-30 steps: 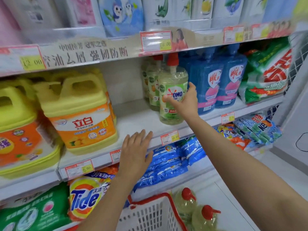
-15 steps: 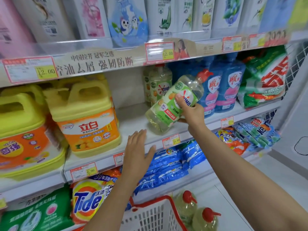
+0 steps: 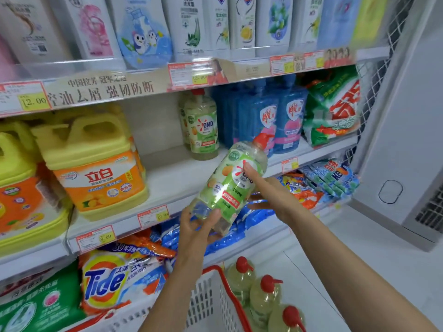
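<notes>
Left hand (image 3: 195,230) and right hand (image 3: 272,198) grip the tilted bottle (image 3: 231,185) in front of the shelf edge (image 3: 124,224).

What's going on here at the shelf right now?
A person stands at a shop shelf holding a green-labelled OMO bottle with a red cap in both hands. The bottle is tilted, cap up and to the right, in front of the shelf edge. The left hand grips its lower end, and the right hand holds its middle with the thumb across the label. A second bottle of the same kind stands upright on the shelf. A white basket with a red rim waits below.
</notes>
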Available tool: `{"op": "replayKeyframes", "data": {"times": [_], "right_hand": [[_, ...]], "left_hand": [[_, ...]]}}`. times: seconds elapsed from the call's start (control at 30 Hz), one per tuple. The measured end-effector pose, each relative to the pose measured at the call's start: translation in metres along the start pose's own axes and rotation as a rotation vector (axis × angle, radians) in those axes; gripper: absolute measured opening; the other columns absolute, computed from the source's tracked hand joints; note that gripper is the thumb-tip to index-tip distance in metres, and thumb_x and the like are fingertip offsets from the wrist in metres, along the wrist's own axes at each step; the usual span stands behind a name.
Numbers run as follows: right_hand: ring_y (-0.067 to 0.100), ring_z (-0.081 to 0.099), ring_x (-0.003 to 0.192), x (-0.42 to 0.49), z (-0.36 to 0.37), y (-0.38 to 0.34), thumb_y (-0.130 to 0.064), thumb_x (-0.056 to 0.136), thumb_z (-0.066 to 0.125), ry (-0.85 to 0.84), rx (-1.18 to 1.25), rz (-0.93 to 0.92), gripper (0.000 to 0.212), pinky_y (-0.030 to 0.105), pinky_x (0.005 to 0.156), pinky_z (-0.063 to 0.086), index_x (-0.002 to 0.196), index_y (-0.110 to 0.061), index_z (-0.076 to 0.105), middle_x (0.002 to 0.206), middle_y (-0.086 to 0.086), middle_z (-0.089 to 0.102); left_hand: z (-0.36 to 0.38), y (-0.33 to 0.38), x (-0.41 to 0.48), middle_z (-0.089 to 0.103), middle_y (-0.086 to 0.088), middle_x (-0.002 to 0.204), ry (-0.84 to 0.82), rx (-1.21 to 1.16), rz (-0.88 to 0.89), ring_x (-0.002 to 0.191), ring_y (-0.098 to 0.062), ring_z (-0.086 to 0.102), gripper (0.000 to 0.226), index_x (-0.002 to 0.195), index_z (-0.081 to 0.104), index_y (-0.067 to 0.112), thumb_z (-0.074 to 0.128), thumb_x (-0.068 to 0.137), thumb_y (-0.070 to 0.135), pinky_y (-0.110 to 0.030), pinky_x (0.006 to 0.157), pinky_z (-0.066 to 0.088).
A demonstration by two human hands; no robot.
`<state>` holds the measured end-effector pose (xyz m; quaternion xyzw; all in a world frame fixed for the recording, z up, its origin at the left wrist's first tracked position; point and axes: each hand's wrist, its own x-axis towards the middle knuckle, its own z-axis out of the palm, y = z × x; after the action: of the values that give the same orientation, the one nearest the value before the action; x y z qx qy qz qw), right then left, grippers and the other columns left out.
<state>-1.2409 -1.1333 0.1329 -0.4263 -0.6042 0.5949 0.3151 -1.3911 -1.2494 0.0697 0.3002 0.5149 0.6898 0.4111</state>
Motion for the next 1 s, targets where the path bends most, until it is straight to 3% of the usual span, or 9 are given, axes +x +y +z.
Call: {"op": "replayKeyframes", "data": {"times": [0.1, 0.17, 0.33, 0.5, 0.57, 0.67, 0.77, 0.87, 1.0], "right_hand": [[0.018, 0.064, 0.108, -0.007, -0.027, 0.012, -0.087, 0.057, 0.056, 0.165, 0.030, 0.039, 0.110, 0.040, 0.085, 0.059, 0.141, -0.017, 0.045, 0.128, 0.002, 0.060], [0.024, 0.063, 0.111, -0.008, -0.045, 0.018, -0.080, 0.070, 0.058, 0.240, 0.160, 0.028, 0.097, 0.046, 0.085, 0.060, 0.148, -0.025, 0.037, 0.137, 0.004, 0.052], [0.022, 0.075, 0.071, -0.015, -0.053, 0.035, -0.061, 0.072, 0.075, 0.248, 0.162, 0.064, 0.062, 0.042, 0.060, 0.062, 0.115, -0.019, 0.060, 0.092, 0.007, 0.073], [0.027, 0.071, 0.072, -0.025, -0.053, 0.057, -0.032, 0.087, 0.074, 0.299, 0.312, 0.067, 0.049, 0.044, 0.056, 0.062, 0.122, -0.006, 0.053, 0.100, 0.017, 0.069], [0.024, 0.071, 0.069, -0.027, -0.052, 0.059, -0.026, 0.090, 0.072, 0.314, 0.374, 0.031, 0.037, 0.040, 0.052, 0.061, 0.117, -0.007, 0.055, 0.097, 0.017, 0.067], [0.019, 0.071, 0.070, -0.029, -0.048, 0.056, -0.022, 0.092, 0.069, 0.352, 0.393, -0.065, 0.024, 0.034, 0.052, 0.058, 0.109, -0.013, 0.056, 0.100, 0.012, 0.067], [0.020, 0.069, 0.078, -0.031, -0.045, 0.054, -0.021, 0.093, 0.068, 0.383, 0.433, -0.131, 0.036, 0.031, 0.055, 0.059, 0.125, -0.014, 0.052, 0.100, 0.009, 0.067], [0.021, 0.069, 0.090, -0.031, -0.037, 0.059, -0.025, 0.095, 0.066, 0.406, 0.484, -0.117, 0.050, 0.031, 0.064, 0.061, 0.137, -0.014, 0.042, 0.112, 0.010, 0.067], [0.032, 0.055, 0.128, -0.032, -0.026, 0.060, -0.054, 0.083, 0.064, 0.259, 0.653, -0.029, 0.074, 0.043, 0.089, 0.057, 0.142, -0.013, 0.045, 0.141, 0.018, 0.054]], "left_hand": [[-0.015, -0.016, -0.012, 0.070, -0.014, 0.114, 0.014, -0.020, -0.078, 0.092, -0.030, 0.073, 0.089, 0.137, 0.046, 0.028, 0.083, 0.056, 0.039, -0.039, 0.069, 0.061], [-0.025, -0.023, -0.018, 0.072, -0.013, 0.110, 0.012, 0.018, -0.102, 0.091, -0.030, 0.073, 0.086, 0.133, 0.050, 0.033, 0.084, 0.054, 0.040, -0.036, 0.067, 0.061], [-0.045, -0.027, -0.025, 0.070, -0.011, 0.111, -0.074, 0.140, -0.099, 0.091, -0.033, 0.072, 0.072, 0.117, 0.060, 0.046, 0.094, 0.054, 0.039, -0.039, 0.072, 0.061], [-0.036, -0.023, -0.027, 0.062, 0.002, 0.131, -0.011, 0.279, -0.141, 0.112, -0.021, 0.065, 0.111, 0.137, 0.051, 0.026, 0.088, 0.041, 0.067, -0.047, 0.101, 0.049], [-0.031, -0.020, -0.028, 0.058, -0.001, 0.136, -0.022, 0.191, -0.172, 0.107, -0.017, 0.067, 0.109, 0.144, 0.044, 0.022, 0.088, 0.051, 0.057, -0.044, 0.098, 0.053], [-0.026, -0.016, -0.033, 0.058, -0.004, 0.137, -0.122, -0.053, -0.290, 0.109, -0.022, 0.068, 0.103, 0.151, 0.027, 0.038, 0.083, 0.064, 0.037, -0.049, 0.089, 0.057], [-0.022, -0.008, -0.035, 0.056, -0.011, 0.139, -0.199, -0.261, -0.335, 0.109, -0.034, 0.067, 0.081, 0.146, 0.039, 0.034, 0.074, 0.073, 0.042, -0.045, 0.078, 0.059], [-0.012, 0.002, -0.036, 0.067, -0.011, 0.123, -0.079, -0.359, -0.302, 0.098, -0.029, 0.071, 0.065, 0.128, 0.060, 0.024, 0.072, 0.071, 0.052, -0.039, 0.070, 0.059], [-0.003, 0.011, -0.035, 0.062, -0.002, 0.117, 0.045, -0.271, -0.136, 0.085, -0.024, 0.074, 0.036, 0.096, 0.068, 0.036, 0.080, 0.063, 0.040, -0.040, 0.065, 0.059]]}}
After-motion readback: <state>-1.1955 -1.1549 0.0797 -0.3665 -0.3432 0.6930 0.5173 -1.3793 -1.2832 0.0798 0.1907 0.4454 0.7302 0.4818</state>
